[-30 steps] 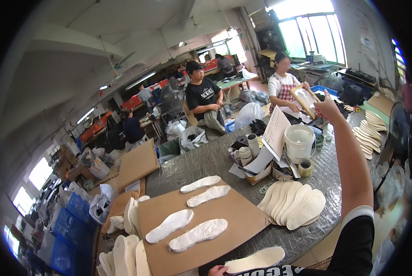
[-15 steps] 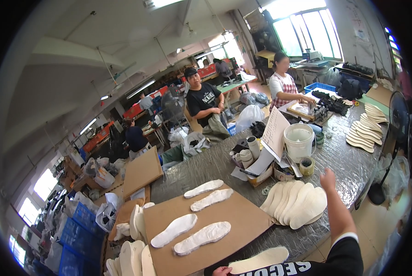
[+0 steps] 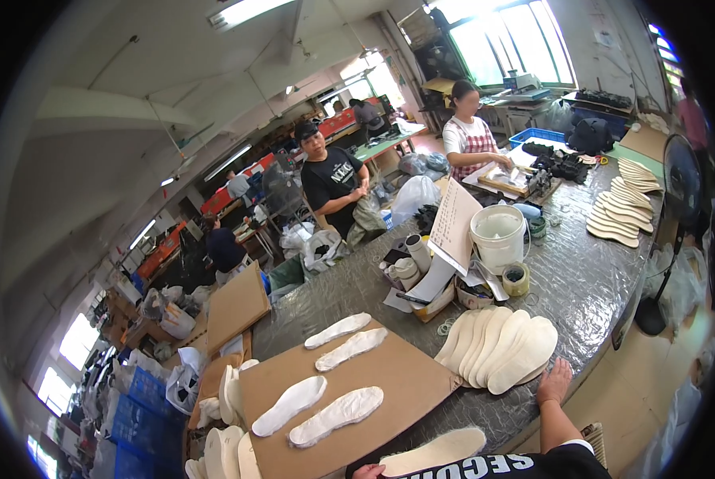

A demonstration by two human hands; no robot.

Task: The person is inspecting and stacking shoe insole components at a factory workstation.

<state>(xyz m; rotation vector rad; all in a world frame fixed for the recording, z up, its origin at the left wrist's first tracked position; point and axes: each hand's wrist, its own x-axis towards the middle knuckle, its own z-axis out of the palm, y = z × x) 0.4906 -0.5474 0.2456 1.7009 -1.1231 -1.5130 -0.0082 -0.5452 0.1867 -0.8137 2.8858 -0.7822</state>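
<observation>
At the lower edge my left hand [image 3: 367, 471] shows only in part. Its fingers close on the end of a cream insole [image 3: 437, 449], and my dark sleeve covers part of that insole. My right hand [image 3: 555, 382] rests at the table's near edge with fingers stretched, holding nothing. It is beside a fanned stack of cream insoles [image 3: 501, 347]. On a brown board [image 3: 405, 375] to the left lie several white, wrinkled-looking insoles [image 3: 337, 415], apart from both hands.
More insoles [image 3: 228, 451] are piled left of the board. Behind the fanned stack stand a white bucket [image 3: 498, 239], a tape roll [image 3: 516, 279] and a box of tools. Further insoles [image 3: 621, 211] lie far right, near a standing fan [image 3: 681, 176]. Two people work across the plastic-covered table [image 3: 333, 279].
My right hand has come down from above the table, beside the tape roll, to the near edge by the fanned stack. The view has shifted slightly; my left hand stays at the insole.
</observation>
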